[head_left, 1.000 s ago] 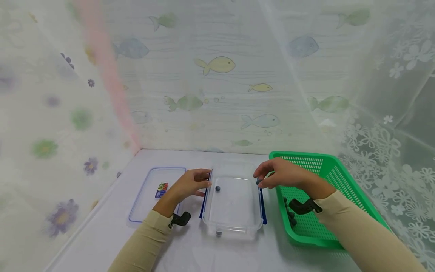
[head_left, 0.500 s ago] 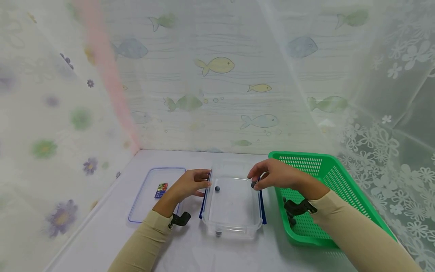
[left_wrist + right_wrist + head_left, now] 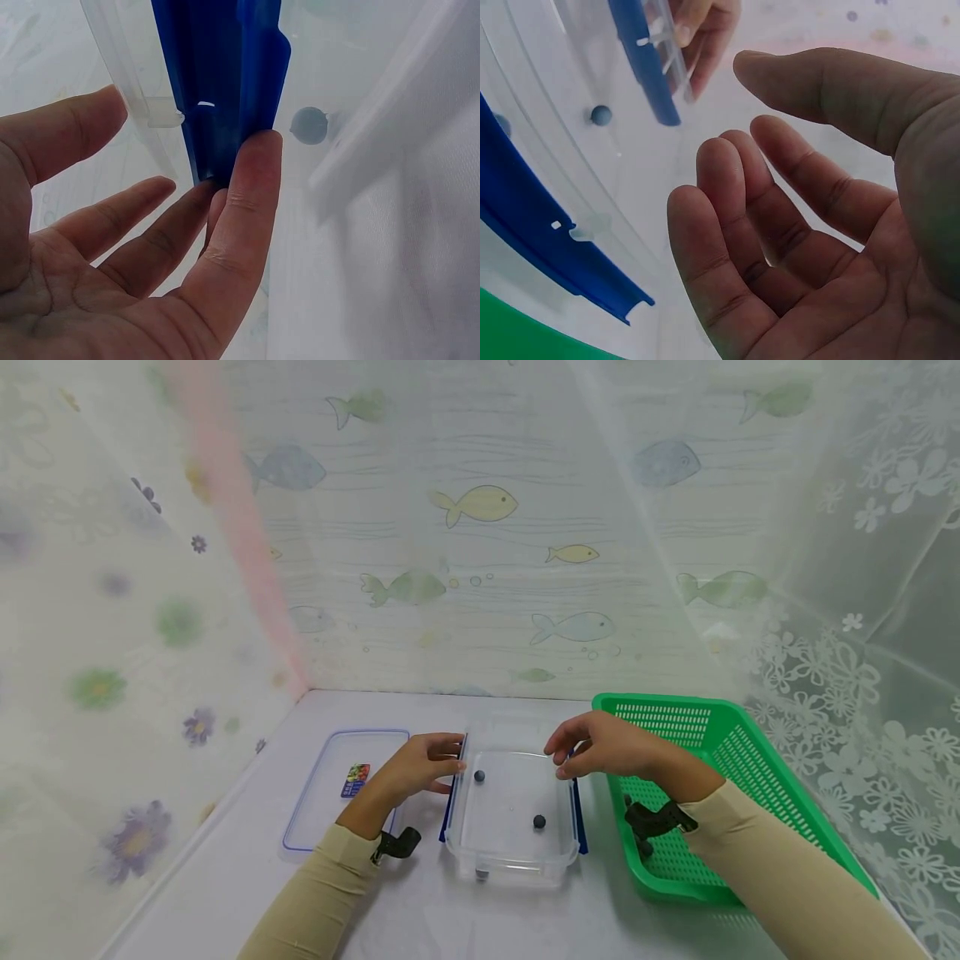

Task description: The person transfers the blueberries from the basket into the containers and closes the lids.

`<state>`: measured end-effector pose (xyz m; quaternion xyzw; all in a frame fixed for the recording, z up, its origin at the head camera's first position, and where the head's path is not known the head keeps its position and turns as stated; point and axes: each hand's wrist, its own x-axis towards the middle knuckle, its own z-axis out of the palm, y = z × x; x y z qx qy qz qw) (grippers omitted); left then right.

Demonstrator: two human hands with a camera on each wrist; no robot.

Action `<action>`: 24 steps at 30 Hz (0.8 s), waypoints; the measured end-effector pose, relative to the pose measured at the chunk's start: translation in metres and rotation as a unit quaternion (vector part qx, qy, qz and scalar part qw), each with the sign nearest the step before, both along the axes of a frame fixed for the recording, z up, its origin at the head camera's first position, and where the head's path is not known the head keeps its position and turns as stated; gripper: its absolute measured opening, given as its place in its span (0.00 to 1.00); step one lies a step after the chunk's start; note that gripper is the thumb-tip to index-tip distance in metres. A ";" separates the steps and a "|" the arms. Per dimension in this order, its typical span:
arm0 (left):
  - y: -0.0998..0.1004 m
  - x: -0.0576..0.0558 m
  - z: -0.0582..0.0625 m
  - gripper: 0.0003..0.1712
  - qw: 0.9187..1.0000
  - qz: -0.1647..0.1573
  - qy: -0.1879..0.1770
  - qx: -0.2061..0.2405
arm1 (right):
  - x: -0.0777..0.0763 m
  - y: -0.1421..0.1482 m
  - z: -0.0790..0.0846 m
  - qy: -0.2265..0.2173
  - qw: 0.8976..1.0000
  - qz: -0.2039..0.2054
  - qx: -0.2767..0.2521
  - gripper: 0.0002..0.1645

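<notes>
Blueberry [image 3: 539, 822] lies in the box [image 3: 495, 839], near the right grip [image 3: 611, 743].

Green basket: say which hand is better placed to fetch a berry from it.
Probably the right hand: it is empty and nearer the basket, while the left hand touches the left flap of the box.

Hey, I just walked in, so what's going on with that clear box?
A person is working at a clear box with both hands. The left hand touches the blue clip on the box's left side. The right hand is by its right edge, holding nothing. Two small dark balls sit inside, and another shows through the near wall. More dark balls lie in the green basket on the right; the lid lies off to the left.
</notes>
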<state>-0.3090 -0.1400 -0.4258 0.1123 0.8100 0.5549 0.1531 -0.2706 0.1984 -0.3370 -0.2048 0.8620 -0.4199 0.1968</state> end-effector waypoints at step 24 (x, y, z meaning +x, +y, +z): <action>0.008 0.005 0.001 0.36 0.999 0.005 0.023 -0.028 | 0.004 0.044 -0.008 0.019 0.999 -0.038 0.027 0.19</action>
